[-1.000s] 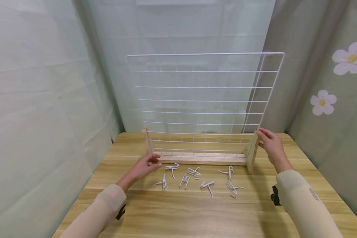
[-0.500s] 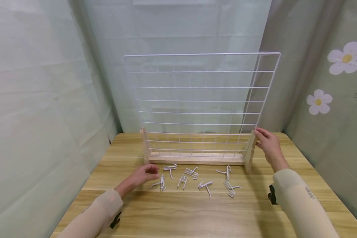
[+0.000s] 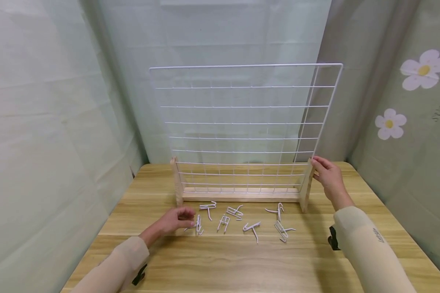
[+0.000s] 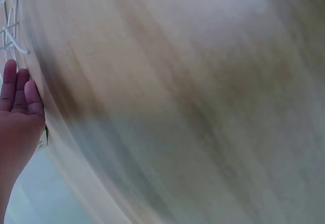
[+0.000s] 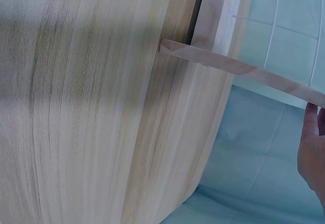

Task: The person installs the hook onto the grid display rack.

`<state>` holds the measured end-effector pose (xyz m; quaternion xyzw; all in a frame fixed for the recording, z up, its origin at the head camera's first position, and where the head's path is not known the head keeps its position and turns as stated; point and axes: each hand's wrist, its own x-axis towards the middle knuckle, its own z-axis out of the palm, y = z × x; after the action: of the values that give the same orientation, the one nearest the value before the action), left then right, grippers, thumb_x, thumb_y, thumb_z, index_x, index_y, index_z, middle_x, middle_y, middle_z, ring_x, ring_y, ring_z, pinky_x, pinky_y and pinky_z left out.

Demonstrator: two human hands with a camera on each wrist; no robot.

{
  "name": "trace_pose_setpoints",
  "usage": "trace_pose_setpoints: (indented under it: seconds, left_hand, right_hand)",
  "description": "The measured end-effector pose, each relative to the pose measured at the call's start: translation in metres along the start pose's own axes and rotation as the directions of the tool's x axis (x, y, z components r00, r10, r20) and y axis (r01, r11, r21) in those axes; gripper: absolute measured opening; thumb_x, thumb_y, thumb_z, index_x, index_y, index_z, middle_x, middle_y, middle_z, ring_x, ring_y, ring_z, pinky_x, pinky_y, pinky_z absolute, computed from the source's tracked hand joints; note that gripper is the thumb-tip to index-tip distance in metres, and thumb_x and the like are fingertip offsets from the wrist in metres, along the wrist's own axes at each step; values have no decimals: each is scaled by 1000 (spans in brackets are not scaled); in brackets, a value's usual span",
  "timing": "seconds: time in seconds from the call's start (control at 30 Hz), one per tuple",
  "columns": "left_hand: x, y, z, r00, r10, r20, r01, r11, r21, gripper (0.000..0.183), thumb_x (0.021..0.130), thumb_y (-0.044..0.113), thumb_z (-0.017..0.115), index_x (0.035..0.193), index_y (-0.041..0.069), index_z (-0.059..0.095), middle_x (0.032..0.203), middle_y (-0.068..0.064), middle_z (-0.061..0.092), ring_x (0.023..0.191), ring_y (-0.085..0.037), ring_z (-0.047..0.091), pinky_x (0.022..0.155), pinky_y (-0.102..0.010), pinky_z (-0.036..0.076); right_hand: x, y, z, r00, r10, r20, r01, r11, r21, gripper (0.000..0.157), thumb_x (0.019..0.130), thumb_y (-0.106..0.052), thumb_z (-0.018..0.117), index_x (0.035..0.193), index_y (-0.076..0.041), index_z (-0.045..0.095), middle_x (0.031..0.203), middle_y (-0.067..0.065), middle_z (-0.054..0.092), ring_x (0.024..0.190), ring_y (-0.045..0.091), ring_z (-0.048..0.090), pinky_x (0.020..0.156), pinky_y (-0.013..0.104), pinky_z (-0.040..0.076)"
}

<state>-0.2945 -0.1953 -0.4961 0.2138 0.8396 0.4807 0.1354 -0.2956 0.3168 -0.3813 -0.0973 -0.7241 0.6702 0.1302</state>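
My left hand [image 3: 170, 221] is low over the table, fingertips right at the leftmost white wire hook [image 3: 198, 225]. In the left wrist view the fingers [image 4: 21, 94] extend fairly straight, with white wire hooks [image 4: 11, 36] just beyond them. A white wire grid panel [image 3: 247, 123] stands upright in a wooden base [image 3: 242, 198]. At its right end, my right hand [image 3: 331, 178] pinches the upper end of the wooden side support [image 3: 305, 189]. The right wrist view shows fingers [image 5: 310, 122] at that support [image 5: 244, 70].
More white wire hooks lie scattered in front of the base, among them one [image 3: 251, 228] near the middle and another [image 3: 283, 231] at the right. Pale curtains [image 3: 51, 122] surround the wood-grain table [image 3: 220, 264], with printed flowers [image 3: 390, 124] on the right one.
My left hand has left the base's left end and come down toward the viewer, to the leftmost hook. My right hand keeps its hold on the side support. The head view shifts slightly.
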Motion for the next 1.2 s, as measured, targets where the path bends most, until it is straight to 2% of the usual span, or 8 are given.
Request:
trace_pose_setpoints:
  seconds: [0.3,0.5,0.73,0.87,1.2]
  left_hand:
    - [-3,-5,7,998,69,12,-68,996,-52,29,87,7,75,111,-7,63,105,-19,66,98,-28,60,81,-25,49]
    - [-3,-11,12,998,65,-16,-65,996,-57,29,87,5,75,110,-7,64,104,-16,66,99,-28,59,82,-26,48]
    - [-4,-15,17,996,59,-64,-61,997,-36,28,85,7,77,107,-5,66,102,-12,67,97,-22,59,83,-26,47]
    - [-4,-16,20,995,63,-82,-64,998,-10,24,85,8,78,103,-3,67,100,-10,67,94,-18,58,83,-26,46]
    - [-5,-16,22,991,96,-98,-96,995,-1,10,84,4,76,91,2,69,100,-8,66,96,-20,58,85,-26,45]
  right_hand:
    - [-1,-1,1,1000,3,3,-3,1000,11,50,100,-32,58,139,-1,52,118,-6,56,113,14,52,106,46,38]
    - [-3,-1,1,1000,-1,5,1,1000,8,52,101,-33,57,140,-1,50,123,-2,54,118,18,50,107,47,37]
    - [-3,-1,0,1000,2,-2,-2,1000,0,48,101,-34,57,137,-3,54,118,-7,54,114,15,51,106,45,38]
    - [-3,0,0,1000,1,-1,-1,1000,1,53,100,-35,57,140,-1,51,117,-7,54,114,15,51,106,44,38]
    - [-3,0,1,1000,10,6,-10,1000,-4,52,101,-37,55,141,-3,50,133,6,49,124,24,47,108,47,36]
